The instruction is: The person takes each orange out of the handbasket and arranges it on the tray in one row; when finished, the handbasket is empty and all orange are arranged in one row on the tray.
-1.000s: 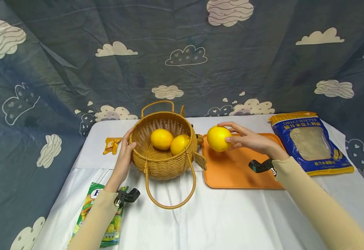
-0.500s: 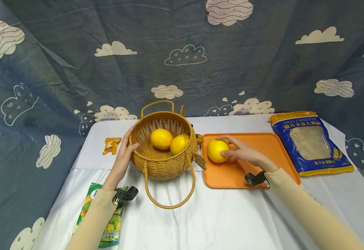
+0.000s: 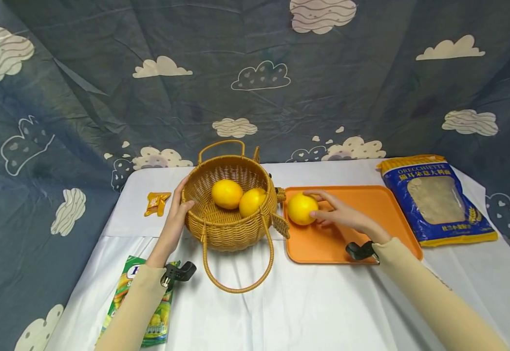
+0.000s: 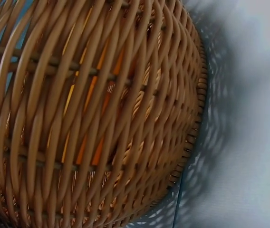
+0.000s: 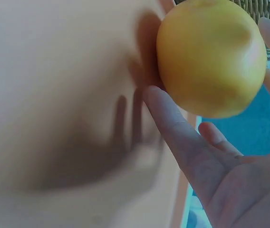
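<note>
A wicker basket stands left of centre, with two yellow citrus fruits inside. My left hand grips its left rim, thumb over the edge; the left wrist view is filled by the woven wall. On the left part of an orange tray rests another round yellow citrus fruit. My right hand is beside this fruit, its thumb and fingers spread loosely around it. In the right wrist view the thumb tip lies low near the tray surface, not closed on the fruit.
A blue orecchiette pasta bag lies right of the tray. An orange-wrapped snack is left of the basket. A green packet lies partly under my left forearm. One basket handle hangs toward me; a cloud-patterned cloth stands behind.
The right hand has lowered the citrus fruit onto the tray and loosened its fingers. Since half a second ago the fruit has shifted slightly left. My left hand stays on the basket.
</note>
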`<state>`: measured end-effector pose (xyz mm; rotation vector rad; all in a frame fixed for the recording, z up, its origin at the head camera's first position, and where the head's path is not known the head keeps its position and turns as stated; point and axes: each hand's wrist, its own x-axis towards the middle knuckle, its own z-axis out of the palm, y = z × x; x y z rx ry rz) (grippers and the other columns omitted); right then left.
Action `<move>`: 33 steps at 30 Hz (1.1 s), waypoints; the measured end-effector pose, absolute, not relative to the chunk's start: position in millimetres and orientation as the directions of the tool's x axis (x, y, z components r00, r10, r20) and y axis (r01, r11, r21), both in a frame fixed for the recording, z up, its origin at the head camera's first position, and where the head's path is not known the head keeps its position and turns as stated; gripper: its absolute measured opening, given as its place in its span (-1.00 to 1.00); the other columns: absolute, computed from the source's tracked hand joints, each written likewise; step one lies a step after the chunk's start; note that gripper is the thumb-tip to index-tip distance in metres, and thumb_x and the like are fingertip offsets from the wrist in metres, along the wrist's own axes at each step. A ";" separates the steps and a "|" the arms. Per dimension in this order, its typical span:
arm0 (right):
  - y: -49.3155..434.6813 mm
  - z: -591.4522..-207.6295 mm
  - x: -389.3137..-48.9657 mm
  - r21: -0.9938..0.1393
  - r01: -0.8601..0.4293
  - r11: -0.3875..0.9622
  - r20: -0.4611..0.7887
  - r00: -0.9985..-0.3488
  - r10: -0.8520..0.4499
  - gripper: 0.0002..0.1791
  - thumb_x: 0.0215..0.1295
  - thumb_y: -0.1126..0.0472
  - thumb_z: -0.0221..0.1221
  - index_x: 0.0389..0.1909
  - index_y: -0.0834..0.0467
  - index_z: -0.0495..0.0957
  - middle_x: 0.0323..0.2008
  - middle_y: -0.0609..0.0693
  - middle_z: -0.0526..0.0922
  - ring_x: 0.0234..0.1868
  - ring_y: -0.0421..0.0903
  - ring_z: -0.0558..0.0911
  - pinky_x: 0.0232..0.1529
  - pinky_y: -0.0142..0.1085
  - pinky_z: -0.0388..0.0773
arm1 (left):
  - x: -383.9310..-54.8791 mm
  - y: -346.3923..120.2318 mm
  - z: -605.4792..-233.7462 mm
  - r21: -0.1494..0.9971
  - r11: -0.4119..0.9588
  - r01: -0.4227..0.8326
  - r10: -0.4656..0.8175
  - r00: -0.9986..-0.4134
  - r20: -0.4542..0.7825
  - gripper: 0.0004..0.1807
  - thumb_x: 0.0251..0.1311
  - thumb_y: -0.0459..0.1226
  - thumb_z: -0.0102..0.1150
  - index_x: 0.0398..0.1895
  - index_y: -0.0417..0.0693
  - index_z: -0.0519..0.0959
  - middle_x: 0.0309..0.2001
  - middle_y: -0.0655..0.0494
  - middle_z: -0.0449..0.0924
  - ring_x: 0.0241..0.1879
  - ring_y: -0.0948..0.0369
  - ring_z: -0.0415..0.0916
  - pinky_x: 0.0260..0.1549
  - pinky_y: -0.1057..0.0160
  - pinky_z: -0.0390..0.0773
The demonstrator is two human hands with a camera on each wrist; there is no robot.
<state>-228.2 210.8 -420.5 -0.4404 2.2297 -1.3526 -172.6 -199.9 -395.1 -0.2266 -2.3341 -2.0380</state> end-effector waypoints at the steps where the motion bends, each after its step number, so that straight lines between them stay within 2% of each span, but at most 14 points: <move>1: 211.2 -419.8 -228.1 -0.888 -0.018 0.459 -0.243 -0.829 -0.504 -0.31 0.35 0.05 0.14 0.43 0.01 0.10 0.28 0.32 0.05 -0.10 0.22 0.56 -0.03 0.04 0.52 | -172.5 -199.8 -395.6 0.982 0.130 0.135 0.086 -0.989 0.124 -0.32 0.37 -0.29 -0.24 0.53 0.03 -0.11 0.50 0.03 -0.20 0.45 -0.02 -0.23 0.33 -0.03 -0.12; 7: 210.5 -419.8 -230.0 -0.899 -0.038 0.436 -0.216 -0.829 -0.516 -0.36 0.37 0.06 0.12 0.40 0.02 0.14 0.27 0.31 0.10 -0.05 0.22 0.54 -0.03 0.05 0.52 | -171.0 -199.5 -396.1 0.979 0.146 0.145 0.079 -0.988 0.134 -0.32 0.36 -0.29 -0.25 0.53 0.04 -0.12 0.50 0.04 -0.20 0.45 -0.03 -0.20 0.33 -0.03 -0.12; 14: 207.4 -418.5 -231.5 -0.891 -0.052 0.451 -0.204 -0.841 -0.501 -0.36 0.35 0.03 0.13 0.40 0.03 0.17 0.30 0.29 0.10 0.07 0.25 0.43 -0.02 0.06 0.51 | -170.7 -198.3 -396.6 0.979 0.141 0.148 0.075 -0.988 0.139 -0.32 0.36 -0.26 -0.24 0.53 0.04 -0.10 0.50 0.04 -0.18 0.45 -0.01 -0.20 0.33 -0.01 -0.11; 20: 208.8 -407.2 -235.4 -0.855 -0.122 0.504 -0.169 -0.853 -0.494 -0.40 0.39 0.02 0.08 0.39 0.07 0.20 0.32 0.27 0.12 0.29 0.28 0.16 0.18 0.27 0.15 | -170.5 -198.4 -396.7 0.978 0.148 0.145 0.073 -0.988 0.135 -0.33 0.36 -0.25 -0.25 0.53 0.04 -0.10 0.50 0.03 -0.19 0.45 -0.02 -0.20 0.33 -0.02 -0.12; 22: 209.1 -402.7 -237.8 -0.854 -0.128 0.505 -0.165 -0.853 -0.495 -0.42 0.41 0.04 0.06 0.38 0.07 0.20 0.33 0.27 0.11 0.32 0.28 0.10 0.20 0.28 0.11 | -170.5 -198.4 -396.8 0.979 0.145 0.146 0.076 -0.988 0.136 -0.33 0.37 -0.25 -0.25 0.53 0.05 -0.10 0.50 0.04 -0.20 0.45 -0.02 -0.21 0.33 -0.01 -0.12; 27: 207.4 -392.2 -246.2 -0.867 -0.129 0.482 -0.147 -0.857 -0.495 -0.45 0.43 0.08 0.03 0.39 0.07 0.19 0.37 0.28 0.04 0.32 0.30 0.14 0.16 0.18 0.30 | -171.0 -198.5 -396.9 0.979 0.137 0.152 0.082 -0.986 0.142 -0.33 0.38 -0.28 -0.26 0.53 0.04 -0.11 0.50 0.05 -0.20 0.45 -0.01 -0.21 0.33 0.00 -0.12; 33: 192.8 -369.0 -258.5 -0.876 -0.170 0.451 -0.103 -0.849 -0.519 -0.41 0.44 0.08 0.02 0.43 0.05 0.14 0.36 0.25 0.10 0.25 0.28 0.31 0.17 0.12 0.32 | -172.0 -199.3 -398.2 0.978 0.151 0.147 0.073 -0.988 0.137 -0.33 0.37 -0.28 -0.26 0.53 0.03 -0.11 0.50 0.06 -0.20 0.45 0.01 -0.22 0.33 -0.01 -0.13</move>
